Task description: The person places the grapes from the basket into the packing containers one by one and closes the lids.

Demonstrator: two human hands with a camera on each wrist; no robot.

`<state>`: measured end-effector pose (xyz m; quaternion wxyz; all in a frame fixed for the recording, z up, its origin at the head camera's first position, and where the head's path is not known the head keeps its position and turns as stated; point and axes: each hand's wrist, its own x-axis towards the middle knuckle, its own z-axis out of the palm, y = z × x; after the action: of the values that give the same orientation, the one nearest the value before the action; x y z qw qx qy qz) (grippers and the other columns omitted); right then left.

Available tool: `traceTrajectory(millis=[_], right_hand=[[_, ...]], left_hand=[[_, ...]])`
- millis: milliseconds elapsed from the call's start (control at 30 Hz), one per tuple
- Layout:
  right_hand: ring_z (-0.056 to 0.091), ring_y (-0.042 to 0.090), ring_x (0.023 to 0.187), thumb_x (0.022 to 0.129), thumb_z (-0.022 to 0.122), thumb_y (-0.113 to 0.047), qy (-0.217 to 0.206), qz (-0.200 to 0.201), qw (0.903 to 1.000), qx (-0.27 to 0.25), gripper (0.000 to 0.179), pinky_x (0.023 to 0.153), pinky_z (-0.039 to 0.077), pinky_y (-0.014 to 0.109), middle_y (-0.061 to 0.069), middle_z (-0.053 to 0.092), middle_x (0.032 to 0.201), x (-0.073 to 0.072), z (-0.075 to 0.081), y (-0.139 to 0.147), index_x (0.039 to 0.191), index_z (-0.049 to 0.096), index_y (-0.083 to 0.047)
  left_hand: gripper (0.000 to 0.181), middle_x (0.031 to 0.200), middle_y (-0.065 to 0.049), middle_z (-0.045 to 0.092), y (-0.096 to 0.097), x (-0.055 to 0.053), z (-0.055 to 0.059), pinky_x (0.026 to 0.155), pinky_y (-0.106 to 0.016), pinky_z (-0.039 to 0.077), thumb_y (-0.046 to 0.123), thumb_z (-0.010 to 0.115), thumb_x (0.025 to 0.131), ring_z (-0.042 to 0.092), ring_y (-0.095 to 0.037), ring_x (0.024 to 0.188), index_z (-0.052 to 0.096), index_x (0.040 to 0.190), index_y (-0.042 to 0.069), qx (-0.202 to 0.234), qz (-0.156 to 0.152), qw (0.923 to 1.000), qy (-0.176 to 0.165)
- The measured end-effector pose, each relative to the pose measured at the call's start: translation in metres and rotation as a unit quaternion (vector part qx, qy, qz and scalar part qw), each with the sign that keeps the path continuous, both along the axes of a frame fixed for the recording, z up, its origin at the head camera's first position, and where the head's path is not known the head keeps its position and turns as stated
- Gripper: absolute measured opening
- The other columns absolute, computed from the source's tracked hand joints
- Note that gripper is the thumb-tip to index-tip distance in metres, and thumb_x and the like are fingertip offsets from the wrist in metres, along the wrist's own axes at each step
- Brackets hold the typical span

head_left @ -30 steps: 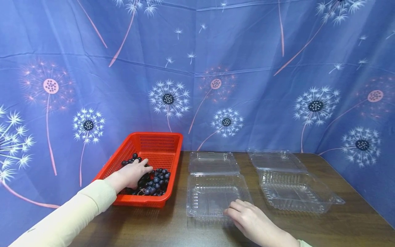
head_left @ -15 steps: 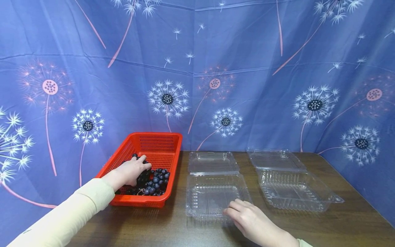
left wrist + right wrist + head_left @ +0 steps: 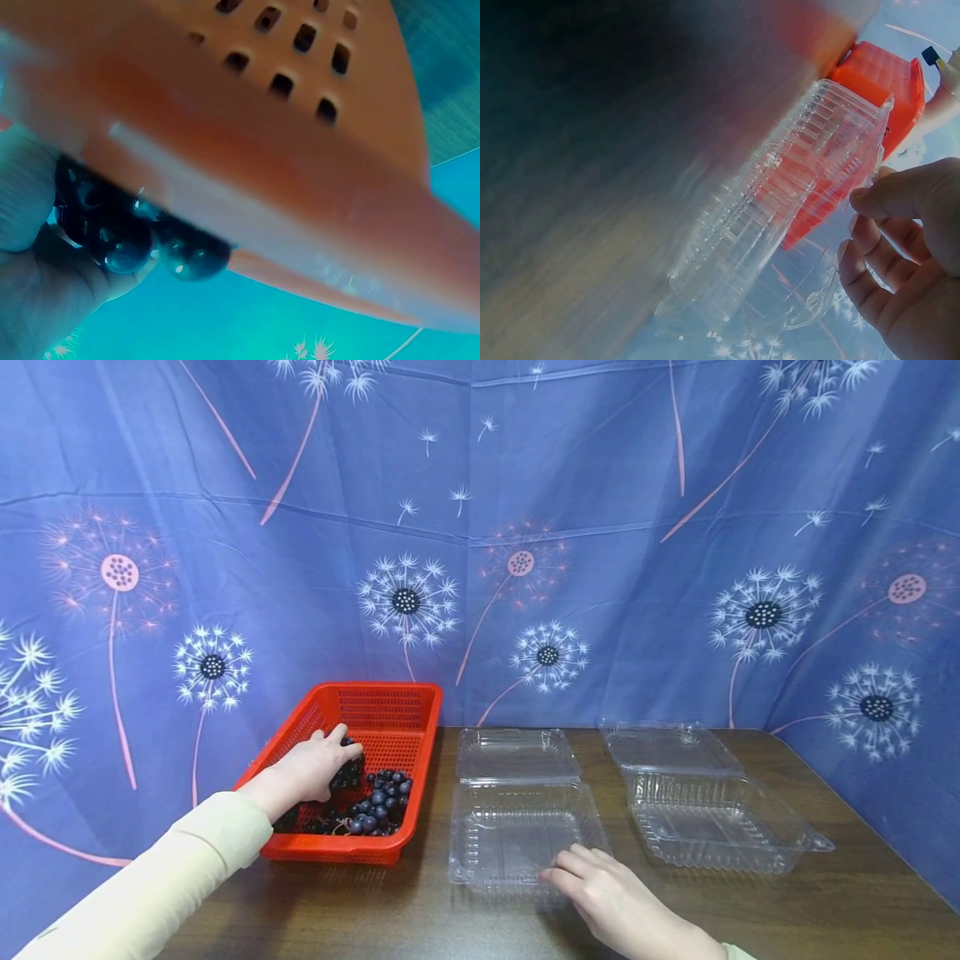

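In the head view my left hand (image 3: 309, 767) is inside the red plastic basket (image 3: 433, 727) and grips a bunch of dark grapes (image 3: 348, 773). Close up in the left wrist view, the grapes (image 3: 124, 244) sit against the palm, partly hidden behind the basket wall (image 3: 300, 165). More dark grapes (image 3: 381, 806) lie in the basket to the right of that hand. My right hand (image 3: 611, 893) pinches the front right rim of the nearer clear clamshell container (image 3: 517, 843). Its thumb and fingertips meet at the container's (image 3: 810, 180) edge in the right wrist view.
A second clear clamshell container (image 3: 720, 827) stands open to the right, its lid (image 3: 675, 750) folded back. The nearer container's lid (image 3: 517, 756) lies back too. Everything stands on a brown wooden table (image 3: 390, 910). A blue dandelion-print cloth (image 3: 480, 527) hangs behind.
My left hand has closed round the bunch of grapes and drawn slightly left and up, still within the basket. The right hand has stayed at the container's rim.
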<state>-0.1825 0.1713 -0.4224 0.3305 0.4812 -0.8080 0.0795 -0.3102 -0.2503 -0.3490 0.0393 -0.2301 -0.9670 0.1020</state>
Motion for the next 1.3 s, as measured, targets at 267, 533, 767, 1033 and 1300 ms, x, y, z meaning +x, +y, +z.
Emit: traceTrajectory(millis=[267, 533, 767, 1033, 1300], right_hand=[[0.058, 0.008, 0.083, 0.075, 0.050, -0.004, 0.011, -0.002, 0.9999, -0.005, 0.030, 0.078, 0.050, 0.029, -0.011, 0.059, 0.088, 0.001, -0.001, -0.001, 0.097, 0.064, -0.017], [0.059, 0.007, 0.086, 0.077, 0.050, -0.006, -0.002, -0.021, 0.9998, 0.006, 0.027, 0.084, 0.051, 0.033, -0.013, 0.060, 0.089, 0.003, -0.001, -0.001, 0.096, 0.065, -0.018], [0.059, 0.008, 0.084, 0.092, 0.039, -0.008, 0.016, -0.001, 0.9998, -0.006, 0.027, 0.081, 0.050, 0.032, -0.012, 0.060, 0.089, 0.001, -0.001, -0.002, 0.095, 0.064, -0.018], [0.059, 0.007, 0.085, 0.084, 0.045, -0.008, 0.007, -0.005, 0.9999, -0.006, 0.025, 0.082, 0.050, 0.030, -0.012, 0.060, 0.089, 0.002, 0.000, -0.001, 0.095, 0.065, -0.017], [0.059, 0.007, 0.084, 0.077, 0.050, -0.006, 0.012, -0.002, 0.9998, -0.015, 0.026, 0.080, 0.051, 0.031, -0.013, 0.061, 0.089, 0.002, 0.000, -0.002, 0.094, 0.065, -0.018]], left_hand=[[0.075, 0.123, -0.026, 0.043, -0.005, 0.000, 0.002, 0.054, -0.043, 0.051, 0.013, 0.090, 0.054, 0.054, -0.042, 0.084, 0.057, 0.121, 0.013, 0.021, -0.006, 0.9994, 0.026], [0.077, 0.122, -0.027, 0.043, -0.001, 0.002, 0.007, 0.053, -0.045, 0.050, 0.014, 0.091, 0.052, 0.054, -0.042, 0.081, 0.056, 0.120, 0.013, 0.033, -0.012, 0.9978, 0.056], [0.076, 0.122, -0.029, 0.043, 0.002, 0.005, 0.018, 0.059, -0.048, 0.051, 0.012, 0.090, 0.053, 0.055, -0.046, 0.082, 0.056, 0.121, 0.012, 0.043, -0.007, 0.9972, 0.061], [0.077, 0.117, -0.026, 0.042, 0.008, 0.006, 0.030, 0.050, -0.038, 0.048, 0.010, 0.090, 0.054, 0.052, -0.039, 0.079, 0.055, 0.123, 0.011, 0.055, -0.009, 0.9956, 0.076], [0.076, 0.120, -0.024, 0.042, 0.015, 0.013, 0.041, 0.051, -0.038, 0.048, 0.012, 0.089, 0.056, 0.051, -0.037, 0.082, 0.055, 0.124, 0.012, 0.070, -0.009, 0.9936, 0.088]])
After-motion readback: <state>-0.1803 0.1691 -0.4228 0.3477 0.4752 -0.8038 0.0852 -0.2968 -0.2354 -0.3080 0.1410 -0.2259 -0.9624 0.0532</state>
